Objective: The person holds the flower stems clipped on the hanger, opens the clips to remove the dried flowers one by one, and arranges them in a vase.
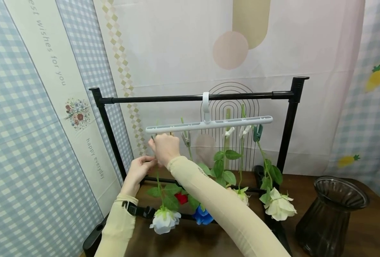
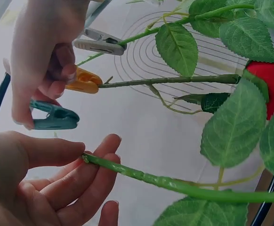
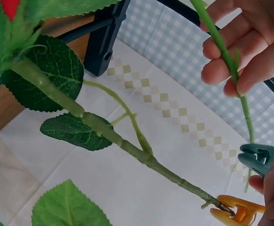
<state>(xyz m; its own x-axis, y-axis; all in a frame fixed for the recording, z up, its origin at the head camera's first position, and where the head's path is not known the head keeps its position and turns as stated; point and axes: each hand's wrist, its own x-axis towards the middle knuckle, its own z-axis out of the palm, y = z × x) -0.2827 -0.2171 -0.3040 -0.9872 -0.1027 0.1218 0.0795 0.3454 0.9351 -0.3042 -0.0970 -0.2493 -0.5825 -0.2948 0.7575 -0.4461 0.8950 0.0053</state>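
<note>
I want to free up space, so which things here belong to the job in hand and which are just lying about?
In the job: white rose, its stem in the left hand; teal clip, pinched by the right hand; red rose in the orange clip; hanger; rack.

Seemingly just there: vase; printed cloth.

The left wrist view's edge cuts off the lowest stem [image 2: 160, 181] and red flower [image 2: 273, 79].

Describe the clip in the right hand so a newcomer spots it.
Find the black rack, then the pale hanger hooked on it. Under the hanger's left end, the right hand pinches a teal clip. Its neighbour is an orange clip; the other teal clip, far right, is untouched.
</note>
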